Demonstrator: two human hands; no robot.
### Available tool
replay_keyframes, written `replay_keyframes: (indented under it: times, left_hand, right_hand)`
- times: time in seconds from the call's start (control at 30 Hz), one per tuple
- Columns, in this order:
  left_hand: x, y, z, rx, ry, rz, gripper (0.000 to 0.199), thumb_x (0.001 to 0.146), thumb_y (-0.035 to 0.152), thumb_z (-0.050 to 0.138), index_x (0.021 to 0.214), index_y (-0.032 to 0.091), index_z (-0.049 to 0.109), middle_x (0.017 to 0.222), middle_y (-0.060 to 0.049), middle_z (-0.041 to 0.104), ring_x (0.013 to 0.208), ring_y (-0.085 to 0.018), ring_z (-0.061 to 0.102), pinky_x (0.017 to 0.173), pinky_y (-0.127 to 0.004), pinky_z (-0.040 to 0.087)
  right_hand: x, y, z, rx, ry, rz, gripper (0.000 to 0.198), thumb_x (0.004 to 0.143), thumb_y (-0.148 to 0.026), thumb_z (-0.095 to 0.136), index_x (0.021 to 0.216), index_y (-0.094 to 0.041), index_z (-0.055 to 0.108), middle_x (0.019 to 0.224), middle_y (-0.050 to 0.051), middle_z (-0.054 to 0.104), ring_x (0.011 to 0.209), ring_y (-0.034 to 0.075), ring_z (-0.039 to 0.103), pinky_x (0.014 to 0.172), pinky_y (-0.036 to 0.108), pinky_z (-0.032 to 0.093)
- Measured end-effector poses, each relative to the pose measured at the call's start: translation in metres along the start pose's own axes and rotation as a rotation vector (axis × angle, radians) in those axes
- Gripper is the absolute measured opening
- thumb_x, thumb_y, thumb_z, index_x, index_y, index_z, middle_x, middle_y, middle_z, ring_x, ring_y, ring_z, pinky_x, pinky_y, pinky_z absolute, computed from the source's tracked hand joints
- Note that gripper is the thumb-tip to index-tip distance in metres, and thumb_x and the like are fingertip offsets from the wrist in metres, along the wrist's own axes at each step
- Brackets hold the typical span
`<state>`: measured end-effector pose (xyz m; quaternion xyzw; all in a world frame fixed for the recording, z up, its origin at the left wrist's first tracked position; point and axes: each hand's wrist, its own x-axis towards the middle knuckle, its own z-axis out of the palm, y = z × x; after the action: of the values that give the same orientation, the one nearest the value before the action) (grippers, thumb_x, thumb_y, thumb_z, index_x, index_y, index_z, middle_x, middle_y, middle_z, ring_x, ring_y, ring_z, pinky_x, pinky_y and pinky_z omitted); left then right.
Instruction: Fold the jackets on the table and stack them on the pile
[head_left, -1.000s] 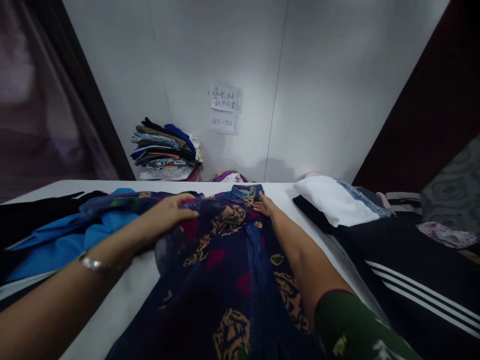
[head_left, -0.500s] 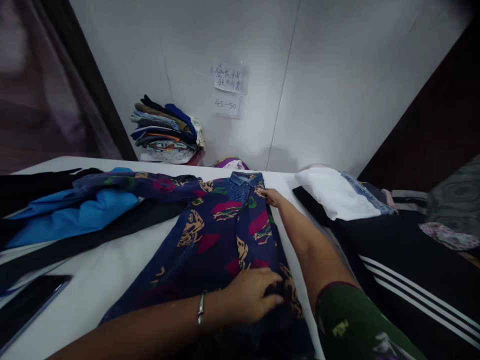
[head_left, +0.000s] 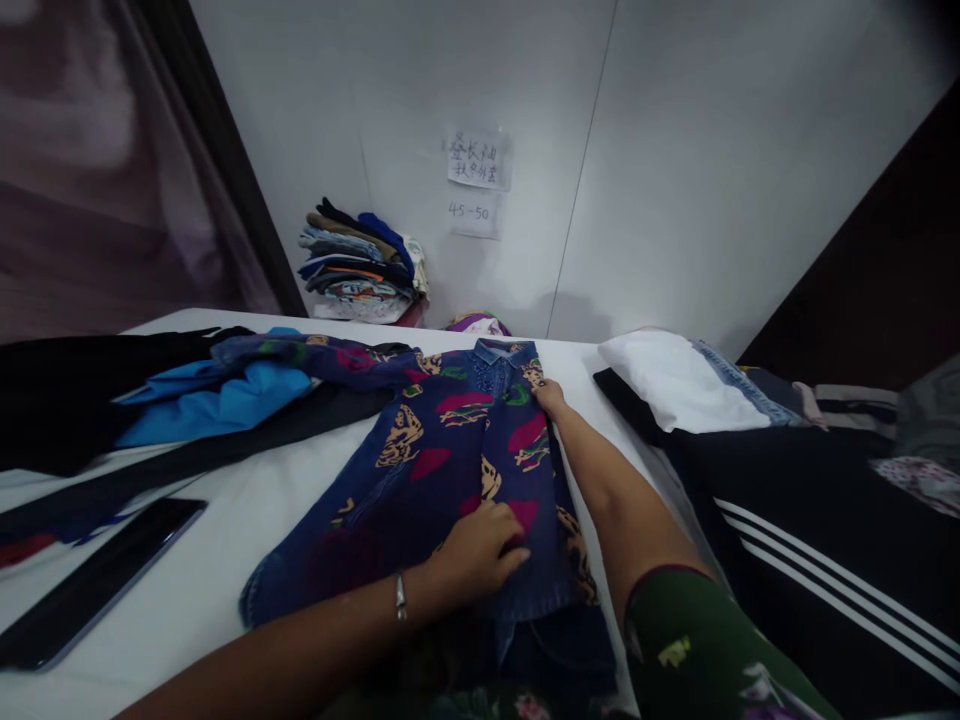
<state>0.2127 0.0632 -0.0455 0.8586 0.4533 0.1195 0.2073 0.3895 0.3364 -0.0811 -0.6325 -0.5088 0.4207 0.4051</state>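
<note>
A dark blue denim shirt (head_left: pixel 420 480) with red, tan and green patches lies front up on the white table. Its collar (head_left: pixel 504 352) points away from me and one sleeve (head_left: pixel 322 360) stretches out to the left. My right hand (head_left: pixel 550 398) pinches the shirt's right edge just below the shoulder. On the lower front rests my left hand (head_left: pixel 484 545), loosely curved, thumb apart from the fingers, with a silver bracelet on the wrist. Folded fabric shows under the right edge. My forearm covers part of the hem.
To the left are a black phone (head_left: pixel 105 580), a bright blue garment (head_left: pixel 225 400) and black clothes (head_left: pixel 75 400). A folded pile (head_left: pixel 364 265) stands by the wall. On the right lie a white garment (head_left: pixel 675 380) and black striped clothing (head_left: pixel 825 540). Paper signs (head_left: pixel 480 160) hang on the wall.
My left hand has moved left across the shirt front, away from its right edge. My right hand keeps its hold near the shoulder. The view has shifted slightly left.
</note>
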Motion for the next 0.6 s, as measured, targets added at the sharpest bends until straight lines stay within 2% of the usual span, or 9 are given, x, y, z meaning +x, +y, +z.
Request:
replay_keyframes:
  times: [0.1,0.17,0.23,0.3,0.4,0.5,0.6]
  left_hand:
    - [0.033,-0.026,-0.024,-0.084,0.159,-0.158,0.020,0.087,0.032,0.051,0.097,0.022,0.065,0.101,-0.002,0.064,0.093,-0.016,0.059,0.081,-0.027,0.045]
    - [0.064,-0.047,-0.038,-0.076,0.251,-0.314,0.024,0.089,0.032,0.048,0.103,0.022,0.065,0.109,-0.003,0.064,0.102,-0.017,0.059,0.088,-0.027,0.042]
    - [0.095,-0.064,-0.046,-0.065,0.284,-0.422,0.028,0.090,0.033,0.045,0.108,0.021,0.063,0.117,-0.006,0.063,0.111,-0.020,0.056,0.094,-0.030,0.040]
    - [0.122,-0.075,-0.048,-0.062,0.288,-0.485,0.032,0.092,0.033,0.042,0.113,0.019,0.062,0.121,-0.010,0.063,0.114,-0.022,0.055,0.094,-0.032,0.040]
    - [0.150,-0.087,-0.043,-0.077,0.283,-0.579,0.036,0.093,0.035,0.038,0.113,0.015,0.061,0.117,-0.015,0.065,0.110,-0.025,0.059,0.089,-0.033,0.043]
    - [0.165,-0.097,-0.037,-0.107,0.274,-0.671,0.032,0.091,0.033,0.043,0.106,0.016,0.064,0.111,-0.013,0.068,0.103,-0.024,0.063,0.083,-0.031,0.045]
    - [0.167,-0.105,-0.033,-0.119,0.273,-0.721,0.026,0.089,0.027,0.044,0.101,0.018,0.065,0.107,-0.010,0.070,0.100,-0.022,0.065,0.079,-0.028,0.046]
  right_hand:
    - [-0.005,0.001,-0.002,0.046,-0.002,0.055,0.027,0.092,-0.036,0.057,0.107,-0.014,0.060,0.101,0.005,0.064,0.084,0.015,0.064,0.074,0.033,0.055]
    - [-0.008,-0.002,-0.002,0.076,-0.006,0.082,0.026,0.091,-0.035,0.057,0.104,-0.012,0.061,0.094,0.004,0.066,0.077,0.014,0.065,0.071,0.031,0.055]
    - [-0.009,-0.007,-0.002,0.104,-0.015,0.103,0.025,0.092,-0.033,0.056,0.101,-0.011,0.061,0.086,0.004,0.068,0.071,0.013,0.065,0.067,0.028,0.054]
    - [-0.007,-0.013,0.000,0.124,-0.029,0.118,0.025,0.094,-0.033,0.053,0.099,-0.010,0.062,0.081,0.004,0.069,0.068,0.013,0.065,0.066,0.027,0.054]
    - [0.005,-0.023,0.006,0.116,-0.042,0.139,0.028,0.095,-0.036,0.051,0.101,-0.011,0.061,0.085,0.004,0.067,0.070,0.012,0.065,0.065,0.028,0.055]
    - [0.025,-0.028,0.013,0.059,-0.021,0.138,0.029,0.093,-0.038,0.054,0.106,-0.013,0.060,0.095,0.004,0.065,0.077,0.013,0.064,0.068,0.030,0.055]
    - [0.042,-0.026,0.014,-0.041,0.061,0.080,0.027,0.093,-0.036,0.055,0.109,-0.015,0.059,0.103,0.005,0.063,0.085,0.015,0.063,0.073,0.033,0.055]
